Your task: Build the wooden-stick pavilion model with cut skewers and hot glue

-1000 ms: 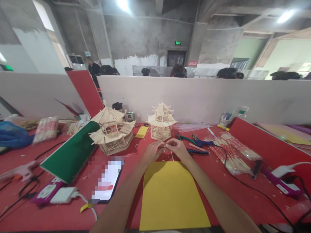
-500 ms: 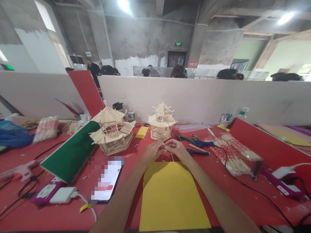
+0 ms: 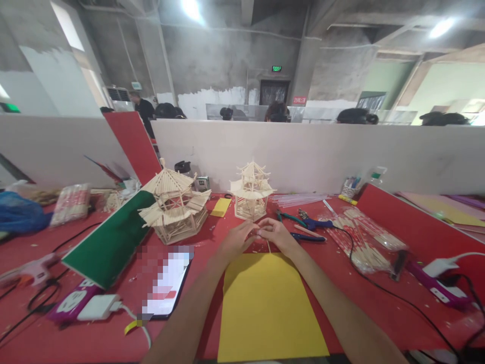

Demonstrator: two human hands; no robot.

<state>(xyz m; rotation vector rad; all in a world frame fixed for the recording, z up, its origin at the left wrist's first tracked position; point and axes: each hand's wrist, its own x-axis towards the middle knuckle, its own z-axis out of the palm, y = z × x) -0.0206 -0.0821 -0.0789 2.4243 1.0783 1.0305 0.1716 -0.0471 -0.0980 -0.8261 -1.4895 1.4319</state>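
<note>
My left hand (image 3: 242,237) and my right hand (image 3: 276,234) meet at the fingertips above the far edge of a yellow sheet (image 3: 271,308). The fingers of both are pinched together; whatever they hold is too small or hidden to name. A thin pale stick (image 3: 269,246) shows just below my right hand. Right behind the hands stands a small tiered pavilion model (image 3: 252,194) made of wooden sticks. A larger stick pavilion (image 3: 176,207) stands to the left of it.
On the left lie a phone (image 3: 166,285), a green board (image 3: 108,242), a purple power strip (image 3: 76,301) and a pink glue gun (image 3: 36,270). To the right are pliers (image 3: 308,237), a blue glue gun (image 3: 318,224) with a trailing cable, and bagged sticks (image 3: 364,247). A white partition (image 3: 310,156) stands behind.
My fingertips have shifted very slightly, still meeting in the same spot. The view has moved a little; the objects on the table stay where they were.
</note>
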